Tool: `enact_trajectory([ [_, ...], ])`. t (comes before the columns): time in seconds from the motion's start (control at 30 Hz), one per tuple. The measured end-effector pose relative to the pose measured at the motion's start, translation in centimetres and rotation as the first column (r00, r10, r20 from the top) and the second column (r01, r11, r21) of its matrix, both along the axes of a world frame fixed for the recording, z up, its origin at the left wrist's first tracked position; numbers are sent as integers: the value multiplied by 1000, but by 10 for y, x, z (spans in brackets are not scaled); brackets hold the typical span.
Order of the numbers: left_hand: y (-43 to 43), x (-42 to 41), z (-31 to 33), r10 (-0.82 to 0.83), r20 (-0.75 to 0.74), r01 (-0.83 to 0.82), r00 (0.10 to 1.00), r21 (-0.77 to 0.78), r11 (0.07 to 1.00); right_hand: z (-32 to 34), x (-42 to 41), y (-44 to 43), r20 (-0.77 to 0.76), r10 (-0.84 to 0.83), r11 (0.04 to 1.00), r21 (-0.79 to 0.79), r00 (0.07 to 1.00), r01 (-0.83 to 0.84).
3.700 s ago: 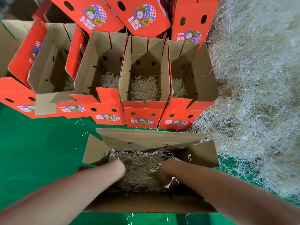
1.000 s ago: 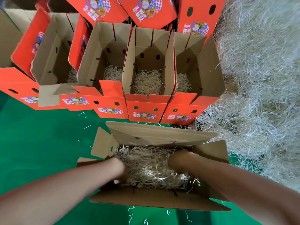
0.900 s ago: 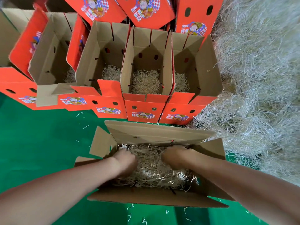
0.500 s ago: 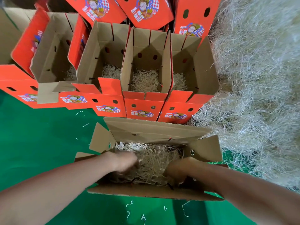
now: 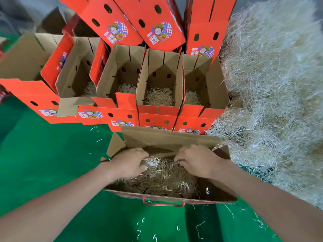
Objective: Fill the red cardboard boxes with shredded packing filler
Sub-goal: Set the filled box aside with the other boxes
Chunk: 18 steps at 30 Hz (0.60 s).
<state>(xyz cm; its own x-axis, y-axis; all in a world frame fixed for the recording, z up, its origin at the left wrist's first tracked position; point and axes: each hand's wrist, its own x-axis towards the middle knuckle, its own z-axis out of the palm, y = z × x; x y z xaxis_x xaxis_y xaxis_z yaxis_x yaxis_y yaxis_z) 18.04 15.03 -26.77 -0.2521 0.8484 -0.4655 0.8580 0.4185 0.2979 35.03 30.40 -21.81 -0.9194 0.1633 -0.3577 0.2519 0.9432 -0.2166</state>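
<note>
Box (image 5: 171,138): your left hand (image 5: 129,165) and right hand (image 5: 197,161) have shifted to its far wall; fingers curled, gripping filler (image 5: 166,177); likely evening it out; fill nearly done.

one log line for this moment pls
stage: packing filler into near box | left hand: grips filler | right hand: grips filler | near box: open, part filled | loose pile: right of box

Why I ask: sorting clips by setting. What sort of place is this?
Likely a packing workspace: rows of open red cardboard boxes on a green sheet, with a heap of shredded filler beside them.
</note>
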Motion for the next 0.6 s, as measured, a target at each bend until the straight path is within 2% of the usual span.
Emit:
enact_trajectory([
  [0.03,-3,0,9,46,1,-46,999,61,997,12,4,-2,-238,-22,1000,0,971,22],
  [0.07,-8,0,18,101,10,-102,995,125,987,22,10,-1,-461,-41,998,15,887,54],
  [0.1,-13,-1,26,154,28,-156,988,188,970,30,17,2,-622,-42,994,56,782,98],
  [0.13,-20,-1,34,196,47,-201,980,241,949,35,22,7,-700,-38,980,114,713,165],
  [0.17,-27,0,42,223,58,-230,973,277,933,39,26,16,-673,-54,959,170,738,225],
  [0.2,-35,1,48,240,57,-246,969,300,922,39,30,28,-561,-123,941,196,819,276],
  [0.23,-42,2,54,254,49,-256,966,324,911,39,33,38,-380,-221,933,186,898,308],
  [0.27,-49,4,59,273,43,-270,961,347,898,38,36,46,-198,-296,931,160,934,329],
  [0.3,-55,5,65,299,42,-293,953,369,882,36,37,52,-79,-319,937,124,945,326],
  [0.33,-61,7,70,328,43,-319,944,385,866,33,36,56,-64,-302,947,95,951,307],
  [0.43,-81,11,80,436,53,-416,898,424,805,34,22,50,-214,-224,964,94,951,248],
  [0.6,-128,17,81,668,50,-604,742,481,635,35,-32,8,-288,-94,995,2,953,99],
])
